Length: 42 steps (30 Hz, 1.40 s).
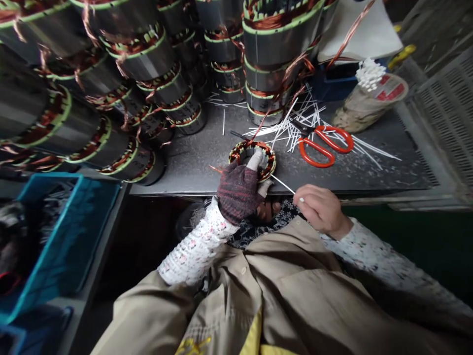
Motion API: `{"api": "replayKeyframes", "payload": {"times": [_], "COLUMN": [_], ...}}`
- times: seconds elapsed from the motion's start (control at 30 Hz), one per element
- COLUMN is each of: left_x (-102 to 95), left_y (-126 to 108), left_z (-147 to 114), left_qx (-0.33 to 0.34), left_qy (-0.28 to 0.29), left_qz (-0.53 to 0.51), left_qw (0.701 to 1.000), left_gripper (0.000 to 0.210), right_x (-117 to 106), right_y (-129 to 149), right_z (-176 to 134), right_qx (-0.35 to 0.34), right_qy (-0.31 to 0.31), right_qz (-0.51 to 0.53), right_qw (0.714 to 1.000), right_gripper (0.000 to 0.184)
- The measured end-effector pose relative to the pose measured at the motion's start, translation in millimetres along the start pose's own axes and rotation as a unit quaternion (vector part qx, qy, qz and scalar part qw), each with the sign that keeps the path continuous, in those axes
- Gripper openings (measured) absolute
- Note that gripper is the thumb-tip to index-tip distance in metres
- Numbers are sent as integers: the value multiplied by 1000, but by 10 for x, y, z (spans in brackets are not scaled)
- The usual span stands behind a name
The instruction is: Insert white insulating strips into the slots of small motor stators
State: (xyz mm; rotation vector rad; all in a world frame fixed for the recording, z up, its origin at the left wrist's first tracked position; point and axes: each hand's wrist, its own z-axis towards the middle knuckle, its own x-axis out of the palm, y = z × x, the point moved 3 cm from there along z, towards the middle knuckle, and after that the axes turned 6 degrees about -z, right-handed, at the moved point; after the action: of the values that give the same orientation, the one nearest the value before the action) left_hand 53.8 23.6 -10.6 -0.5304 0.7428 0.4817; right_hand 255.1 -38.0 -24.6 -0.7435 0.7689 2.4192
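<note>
A small motor stator (272, 160) with copper windings and a pale green rim sits at the bench's front edge. My left hand (238, 192), in a dark striped fingerless glove, grips it, with a wrapped finger over its opening. From its right side a white cord (284, 184) runs taut down to my right hand (320, 207). That hand is bare, its fingers closed around the cord's end. Red-handled scissors (325, 143) lie right of the stator, beside a loose pile of white cords (306, 116). A copper lead (260, 127) rises behind the stator.
Stacked wound stators (283, 44) fill the back and left of the bench (207, 153). At the right stands a tape-wrapped container (360, 106) with a bundle of white cords in it. A blue plastic bin (79, 236) is at the lower left.
</note>
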Motion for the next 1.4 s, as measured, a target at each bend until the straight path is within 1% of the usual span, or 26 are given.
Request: {"api": "replayKeyframes", "payload": {"times": [0.07,0.13,0.2,0.23,0.27,0.3,0.37,0.4,0.47,0.57,0.67,0.73,0.8,0.93,1.03,1.1,1.13,1.17,1.27,1.3,1.33,1.4], "left_x": [36,74,106,114,115,112,98,89,73,57,51,48,49,66,77,76,72,67,36,20,4,-22], "left_y": [15,38,61,68,71,69,61,59,57,48,38,36,43,63,66,50,36,21,-7,-5,1,19], "left_z": [-2,-4,-3,0,5,12,25,30,37,42,44,43,41,30,17,15,17,20,34,37,38,36], "left_qx": [-22,-54,-86,-91,-89,-80,-56,-49,-48,-52,-52,-45,-40,-27,-35,-43,-43,-41,-36,-34,-30,-13], "left_qy": [-3,-21,-45,-57,-68,-75,-81,-84,-91,-98,-90,-86,-79,-54,-36,-28,-29,-30,-45,-53,-56,-50], "left_qz": [-38,-131,-226,-251,-258,-251,-227,-220,-214,-211,-205,-199,-191,-175,-158,-144,-140,-139,-139,-134,-126,-103], "left_qw": [999,990,969,962,960,962,969,971,971,971,973,975,978,983,986,988,989,989,989,989,990,993], "left_gripper": [71,66,56,48,39,29,17,16,16,15,15,15,18,20,20,21,21,20,18,17,16,12], "right_x": [77,162,228,248,257,256,233,215,181,145,143,164,207,285,265,197,142,75,-115,-144,-147,-112], "right_y": [-37,-69,-93,-99,-101,-99,-79,-65,-36,9,36,18,-32,-136,-109,-42,-3,32,87,91,92,91], "right_z": [127,247,322,336,336,326,297,285,279,322,398,442,471,504,547,594,620,646,680,667,639,546], "right_qx": [45,106,180,219,254,283,312,313,304,263,221,208,211,247,258,249,243,241,243,245,250,275], "right_qy": [-6,-29,-54,-67,-80,-92,-101,-96,-70,-23,-4,-6,1,22,52,88,99,100,63,60,71,113], "right_qz": [24,70,127,156,186,214,251,251,212,116,37,-1,-27,-29,-27,3,38,81,196,229,267,342], "right_qw": [999,992,974,961,946,930,911,911,926,957,974,978,977,968,964,964,964,962,948,940,928,891], "right_gripper": [23,19,12,8,6,8,12,9,5,17,23,24,22,18,25,31,34,37,38,38,39,43]}}
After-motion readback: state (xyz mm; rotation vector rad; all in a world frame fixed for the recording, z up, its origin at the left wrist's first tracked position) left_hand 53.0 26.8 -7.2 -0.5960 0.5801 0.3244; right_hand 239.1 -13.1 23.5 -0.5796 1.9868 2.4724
